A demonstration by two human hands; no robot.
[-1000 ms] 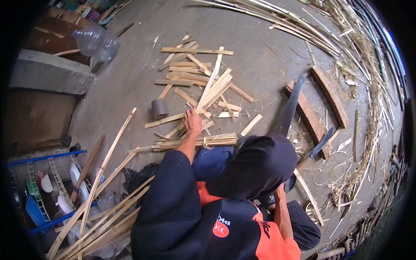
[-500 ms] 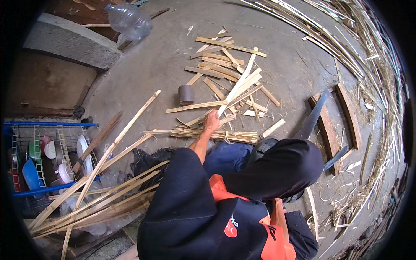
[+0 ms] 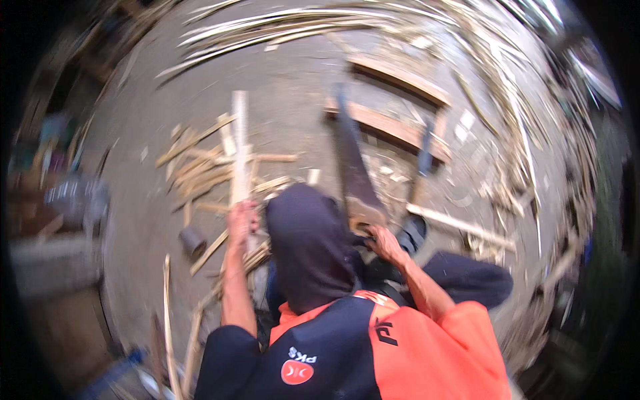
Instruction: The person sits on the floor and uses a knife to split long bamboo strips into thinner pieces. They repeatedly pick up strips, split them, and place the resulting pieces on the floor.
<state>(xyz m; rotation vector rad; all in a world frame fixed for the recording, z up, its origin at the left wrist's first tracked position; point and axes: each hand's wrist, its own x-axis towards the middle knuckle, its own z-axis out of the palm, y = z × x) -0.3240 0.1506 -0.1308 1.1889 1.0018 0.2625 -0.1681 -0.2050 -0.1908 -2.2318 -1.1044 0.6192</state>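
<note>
My left hand (image 3: pixel 242 220) is closed round the lower end of a long pale bamboo strip (image 3: pixel 240 150), which points away from me over a pile of short bamboo pieces (image 3: pixel 197 170). To the right of my raised knee, my right hand (image 3: pixel 387 244) has its fingers curled at the wooden handle of a handsaw (image 3: pixel 355 160). The saw's dark blade points away, its far end by a low wooden frame (image 3: pixel 393 127). Motion blur softens both hands. A bundle of thin bamboo sticks (image 3: pixel 257 257) lies partly hidden beside my left forearm.
A second blade (image 3: pixel 425 150) with a handle rests by the wooden frame. A dark cylinder (image 3: pixel 193 241) stands left of the pile. Long bamboo strips (image 3: pixel 267 30) lie across the far floor, shavings (image 3: pixel 507 180) to the right. Upright strips (image 3: pixel 170 327) rise at lower left.
The view has swung to the right. My right hand has come forward from beside my hip to the handsaw's handle. My left hand still holds a bamboo strip.
</note>
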